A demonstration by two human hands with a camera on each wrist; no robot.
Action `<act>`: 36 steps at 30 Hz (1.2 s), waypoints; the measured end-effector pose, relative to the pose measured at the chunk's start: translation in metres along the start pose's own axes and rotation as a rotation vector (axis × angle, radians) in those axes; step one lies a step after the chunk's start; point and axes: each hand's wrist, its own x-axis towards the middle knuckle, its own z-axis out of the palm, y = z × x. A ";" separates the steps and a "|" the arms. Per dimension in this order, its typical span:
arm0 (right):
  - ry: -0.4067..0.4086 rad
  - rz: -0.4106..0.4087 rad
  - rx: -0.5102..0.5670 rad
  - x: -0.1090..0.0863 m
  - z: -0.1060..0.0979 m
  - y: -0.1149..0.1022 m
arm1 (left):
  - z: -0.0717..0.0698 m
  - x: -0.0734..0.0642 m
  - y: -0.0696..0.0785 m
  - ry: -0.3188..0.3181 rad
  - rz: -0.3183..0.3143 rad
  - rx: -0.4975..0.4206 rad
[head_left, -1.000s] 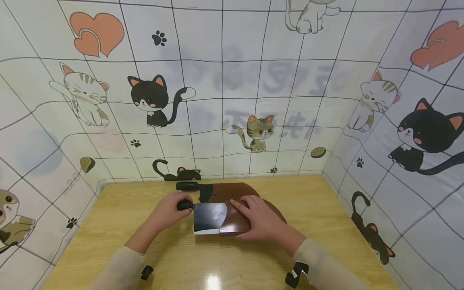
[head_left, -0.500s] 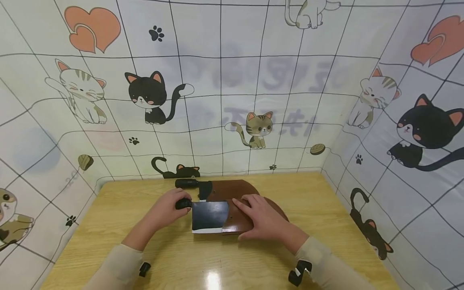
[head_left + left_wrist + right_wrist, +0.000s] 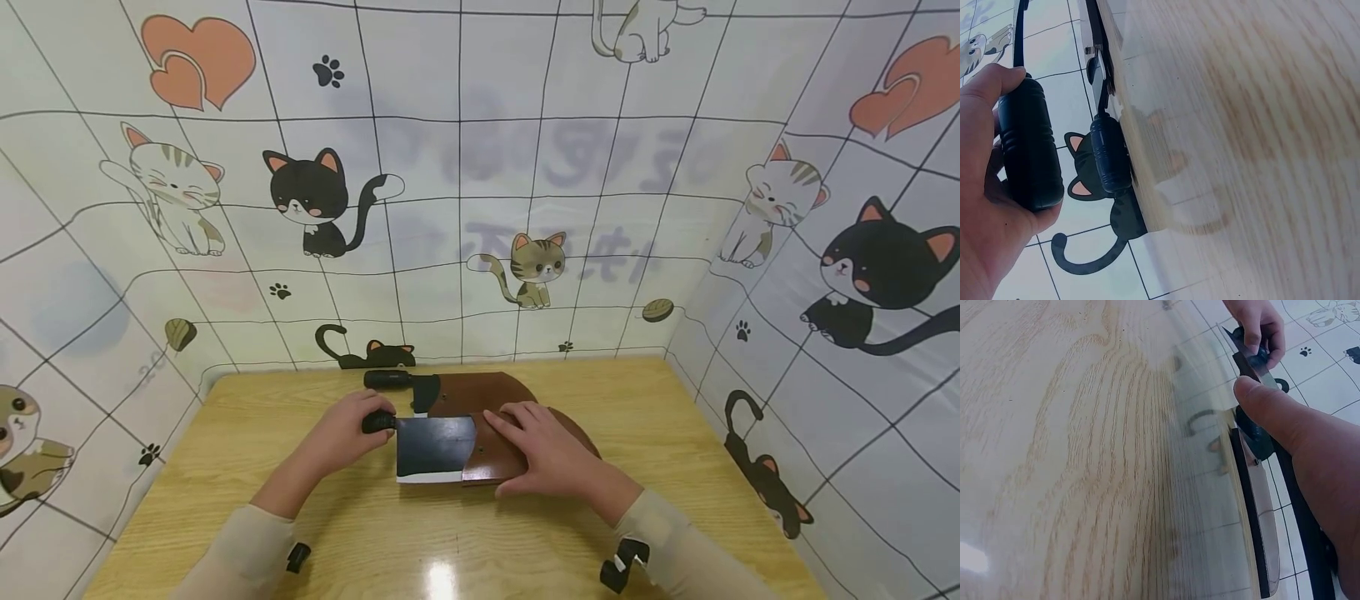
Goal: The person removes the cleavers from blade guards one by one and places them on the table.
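In the head view, a cleaver lies crosswise at the middle of the wooden table (image 3: 322,508), its dark blade (image 3: 435,446) partly inside a brown sheath (image 3: 493,457). On the left, the left hand (image 3: 345,433) curls round the black handle (image 3: 378,422); on the right, the right hand (image 3: 551,450) spreads across the sheath and grips it. Just beyond, on the far side, a second cleaver (image 3: 426,396) sits in its own sheath, handle to the left. The broad blade should feel heavy and stiff, its weight pulling right of the handle; the bright near edge is probably sharp, so fingers belong on handle and sheath only.

In the left wrist view, the thumb lies along the handle near the blade end, the palm behind; the ringed grooves should help a smooth, perhaps slippery surface.

In the right wrist view, the thumb presses along the sheath, which seems raised off the table. The sheath looks fairly stiff, like leather, likely light and slick, best held across its width, away from the opening
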 end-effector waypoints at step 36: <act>0.030 -0.014 0.051 -0.013 -0.001 0.010 | -0.005 -0.006 -0.012 0.013 0.009 0.032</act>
